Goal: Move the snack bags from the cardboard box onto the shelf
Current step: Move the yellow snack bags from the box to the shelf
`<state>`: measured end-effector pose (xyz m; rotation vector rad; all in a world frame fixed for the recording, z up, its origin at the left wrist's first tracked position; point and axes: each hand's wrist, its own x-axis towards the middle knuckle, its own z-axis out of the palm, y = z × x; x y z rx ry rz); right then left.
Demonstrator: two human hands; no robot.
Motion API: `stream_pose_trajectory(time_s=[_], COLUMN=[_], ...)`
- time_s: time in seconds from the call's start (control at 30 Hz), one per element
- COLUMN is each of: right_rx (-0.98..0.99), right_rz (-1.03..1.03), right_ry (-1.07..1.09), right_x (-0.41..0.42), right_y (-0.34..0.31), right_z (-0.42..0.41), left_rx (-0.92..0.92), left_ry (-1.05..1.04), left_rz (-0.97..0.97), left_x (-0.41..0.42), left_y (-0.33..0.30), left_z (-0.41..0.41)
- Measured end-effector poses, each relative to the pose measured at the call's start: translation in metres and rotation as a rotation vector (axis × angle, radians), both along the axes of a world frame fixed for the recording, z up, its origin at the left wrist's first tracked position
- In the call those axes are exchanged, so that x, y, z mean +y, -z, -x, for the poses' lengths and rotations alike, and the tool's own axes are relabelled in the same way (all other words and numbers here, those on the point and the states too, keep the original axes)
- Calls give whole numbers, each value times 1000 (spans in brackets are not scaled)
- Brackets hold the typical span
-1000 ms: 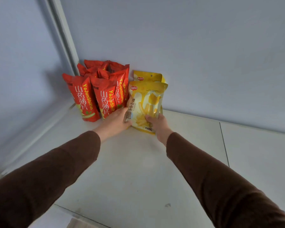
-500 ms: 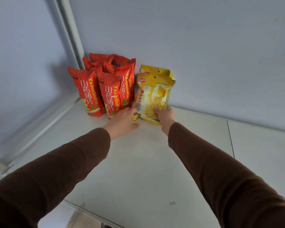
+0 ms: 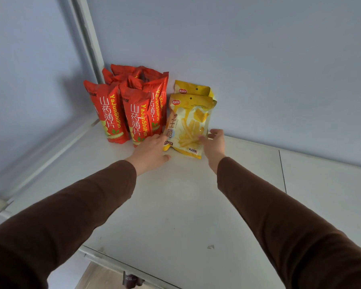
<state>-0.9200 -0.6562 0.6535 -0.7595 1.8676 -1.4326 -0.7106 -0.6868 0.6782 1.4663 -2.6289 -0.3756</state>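
Front yellow snack bag [image 3: 188,126] upright, glossy — left hand [image 3: 150,152] and right hand [image 3: 214,142] grips released.

Six red snack bags [image 3: 108,113] and two yellow snack bags [image 3: 188,126] stand on one shelf [image 3: 175,205].

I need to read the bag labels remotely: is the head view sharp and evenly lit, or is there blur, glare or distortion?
Head view: light soft and even; faint shadow on the wall left of the red bags; their print and the front yellow bag are legible; right hand fingertips slightly motion-blurred; wide-angle bends the corner post.
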Motion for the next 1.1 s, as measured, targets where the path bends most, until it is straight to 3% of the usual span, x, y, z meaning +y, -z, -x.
stream_pose_trajectory(time_s=[0.2,0.37,0.7,1.1], right_rx=[657,901,967,942], right_rz=[93,21,108,226], right_ry=[-183,-558,-990,-1400], right_x=[59,121,255,476], right_y=[-9,-16,-8,46], right_z=[5,-14,-98,-335], left_rx=[27,27,95,120], left_ry=[-66,-224,-596,-1005], left_rz=[36,77,-19,-127], left_x=[39,101,313,624], left_y=[-4,-2,23,73], left_z=[-6,-18,-106,-315])
